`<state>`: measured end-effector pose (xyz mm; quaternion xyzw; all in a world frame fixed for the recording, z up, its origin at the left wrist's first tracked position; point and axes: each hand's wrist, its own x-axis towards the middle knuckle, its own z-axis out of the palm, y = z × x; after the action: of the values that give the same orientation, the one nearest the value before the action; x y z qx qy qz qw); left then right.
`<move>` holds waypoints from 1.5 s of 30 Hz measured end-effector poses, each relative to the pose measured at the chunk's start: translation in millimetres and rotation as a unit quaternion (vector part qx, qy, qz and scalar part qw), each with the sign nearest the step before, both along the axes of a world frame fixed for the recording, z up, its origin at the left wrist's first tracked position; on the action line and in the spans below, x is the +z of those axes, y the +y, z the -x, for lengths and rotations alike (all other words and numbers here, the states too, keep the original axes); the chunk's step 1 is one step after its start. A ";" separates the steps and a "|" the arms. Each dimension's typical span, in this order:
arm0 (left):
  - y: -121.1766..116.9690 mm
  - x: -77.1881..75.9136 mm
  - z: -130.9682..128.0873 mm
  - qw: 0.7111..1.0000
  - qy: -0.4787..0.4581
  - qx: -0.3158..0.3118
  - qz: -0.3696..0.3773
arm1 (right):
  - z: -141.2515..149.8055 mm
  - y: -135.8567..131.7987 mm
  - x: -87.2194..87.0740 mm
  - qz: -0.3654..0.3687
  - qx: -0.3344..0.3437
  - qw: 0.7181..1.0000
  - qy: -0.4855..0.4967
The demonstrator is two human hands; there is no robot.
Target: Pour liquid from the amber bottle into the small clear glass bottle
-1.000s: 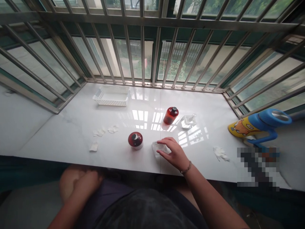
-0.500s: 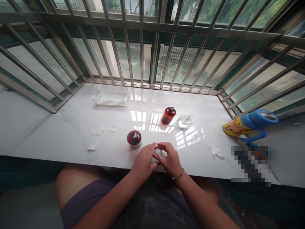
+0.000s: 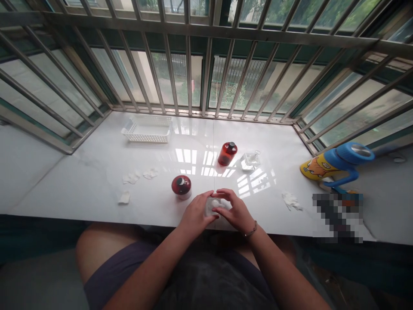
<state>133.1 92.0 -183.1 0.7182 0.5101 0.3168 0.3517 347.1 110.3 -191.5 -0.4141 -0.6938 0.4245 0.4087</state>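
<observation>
- Evidently, the left hand [image 3: 196,214] was curled around the left side of a small clear container [image 3: 210,206], gripping it between thumb and fingers.
- The right hand [image 3: 238,212] arched over the container's right side, thumb and fingers spread apart; whether it gripped anything could not be told.
- The container was near the front edge of a glossy white table [image 3: 97,172], between the two hands, with a whitish round shape partly visible at its top.
- Just beyond the left hand stood a dark red bottle [image 3: 180,184] with a black cap.
- Farther back stood a second red bottle [image 3: 227,156], with another clear box [image 3: 251,161] just to its right.
- A white basket [image 3: 146,134] sat at the back left.
- White scraps [image 3: 124,198] lay on the left, and a crumpled white piece [image 3: 292,201] on the right, near a blue-and-yellow flask [image 3: 322,165].
</observation>
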 end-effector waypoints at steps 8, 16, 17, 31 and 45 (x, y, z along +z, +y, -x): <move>-3.3 -1.6 -0.2 0.999 -0.024 -0.009 -0.021 | -48.4 -4.4 -8.3 0.004 -0.228 0.972 -0.061; -2.2 -2.3 0.9 0.999 -0.040 -0.006 0.001 | -25.4 -21.5 3.4 -0.003 -0.165 0.983 -0.077; -2.0 -2.2 1.5 0.999 -0.046 -0.014 -0.001 | -22.1 -22.1 3.0 -0.003 -0.159 0.984 -0.074; -4.0 -1.2 0.3 0.998 -0.056 0.000 -0.003 | 4.1 -29.6 18.2 -0.057 -0.125 0.989 -0.058; -3.6 -4.5 -0.3 0.999 -0.043 0.007 0.000 | 4.8 -30.4 16.5 -0.046 -0.105 0.992 -0.049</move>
<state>133.4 88.3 -187.5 0.7004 0.4996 0.3495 0.3709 342.3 79.9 -175.0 -0.4863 -0.6842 0.3260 0.4348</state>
